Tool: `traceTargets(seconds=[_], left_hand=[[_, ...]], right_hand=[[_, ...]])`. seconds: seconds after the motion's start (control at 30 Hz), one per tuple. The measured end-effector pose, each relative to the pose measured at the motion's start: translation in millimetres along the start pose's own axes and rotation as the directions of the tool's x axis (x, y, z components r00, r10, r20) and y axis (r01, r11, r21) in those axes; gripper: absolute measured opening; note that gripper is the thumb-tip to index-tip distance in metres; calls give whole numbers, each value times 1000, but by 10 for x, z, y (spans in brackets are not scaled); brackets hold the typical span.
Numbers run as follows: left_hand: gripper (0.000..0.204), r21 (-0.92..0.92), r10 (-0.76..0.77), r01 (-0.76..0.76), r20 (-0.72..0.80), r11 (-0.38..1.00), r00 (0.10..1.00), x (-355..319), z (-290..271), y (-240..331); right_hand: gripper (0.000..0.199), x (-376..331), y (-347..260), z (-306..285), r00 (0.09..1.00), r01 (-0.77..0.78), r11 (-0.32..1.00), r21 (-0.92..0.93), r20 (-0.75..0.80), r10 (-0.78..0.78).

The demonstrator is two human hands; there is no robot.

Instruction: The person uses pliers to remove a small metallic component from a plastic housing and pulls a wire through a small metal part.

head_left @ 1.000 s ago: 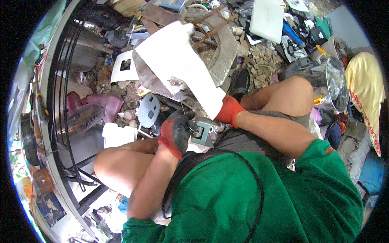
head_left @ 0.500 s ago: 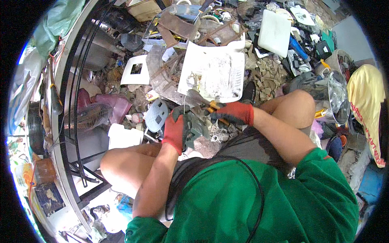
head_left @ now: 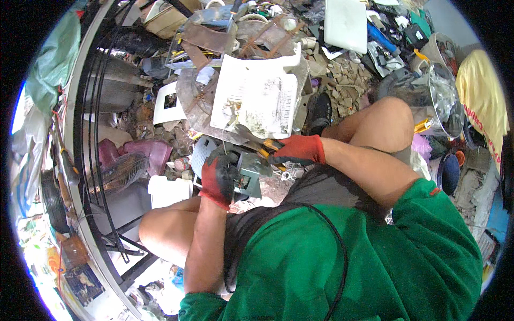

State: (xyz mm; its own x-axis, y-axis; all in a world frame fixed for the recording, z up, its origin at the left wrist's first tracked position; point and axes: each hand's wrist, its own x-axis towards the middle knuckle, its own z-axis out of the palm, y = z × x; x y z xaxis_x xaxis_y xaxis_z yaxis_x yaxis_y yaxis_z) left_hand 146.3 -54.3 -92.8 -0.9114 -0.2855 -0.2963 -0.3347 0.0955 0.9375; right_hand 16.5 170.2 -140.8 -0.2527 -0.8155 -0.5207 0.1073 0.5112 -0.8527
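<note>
My left hand (head_left: 218, 177), in a red glove with a dark palm, is closed around a grey-green box-shaped casing (head_left: 251, 174) above my lap. Part of the casing's hollow side shows; my fingers cover the rest. A pair of pliers (head_left: 247, 135) with yellow-and-black handles is gripped in my right hand (head_left: 294, 149), gloved the same way. The jaws point away to the left, above the casing and apart from my left fingers. Just beyond my left hand lies a light-blue perforated plastic piece (head_left: 203, 152).
A dirty white plastic panel (head_left: 257, 96) lies ahead among rubble and scrap. To the left stands a black metal frame (head_left: 88, 134) beside a wire fan guard (head_left: 126, 171). On the right are a clear bucket (head_left: 441, 101) of scrap and a yellow bag (head_left: 480, 96).
The casing has tilted so more of its hollow side shows. Both hands sit further left in the picture, and the whole view has shifted. The pliers stay in my right hand.
</note>
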Motion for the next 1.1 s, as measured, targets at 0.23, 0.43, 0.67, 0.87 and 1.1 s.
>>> traceTargets(seconds=[0.23, 0.43, 0.67, 0.87, 1.1], left_hand=[[28, -467, -276, 294, 107, 834, 955, -46, 12, -27], [19, -263, -268, 243, -62, 934, 961, -95, 265, 186], [24, -239, -270, 247, -64, 939, 961, -124, 294, 186], [27, -388, -401, 362, -20, 847, 916, -133, 325, 231], [26, -333, -376, 350, -13, 876, 927, -155, 320, 147]], right_hand=[[50, 27, 24, 81, 1000, 17, 995, 94, -7, -17], [49, 209, 364, 208, 988, 153, 977, 147, -50, -147], [44, 105, 89, 188, 998, -33, 976, 217, 58, 21], [43, 85, 110, 204, 992, 124, 972, 200, -23, -122], [40, 109, 119, 211, 972, 215, 976, 31, -102, -211]])
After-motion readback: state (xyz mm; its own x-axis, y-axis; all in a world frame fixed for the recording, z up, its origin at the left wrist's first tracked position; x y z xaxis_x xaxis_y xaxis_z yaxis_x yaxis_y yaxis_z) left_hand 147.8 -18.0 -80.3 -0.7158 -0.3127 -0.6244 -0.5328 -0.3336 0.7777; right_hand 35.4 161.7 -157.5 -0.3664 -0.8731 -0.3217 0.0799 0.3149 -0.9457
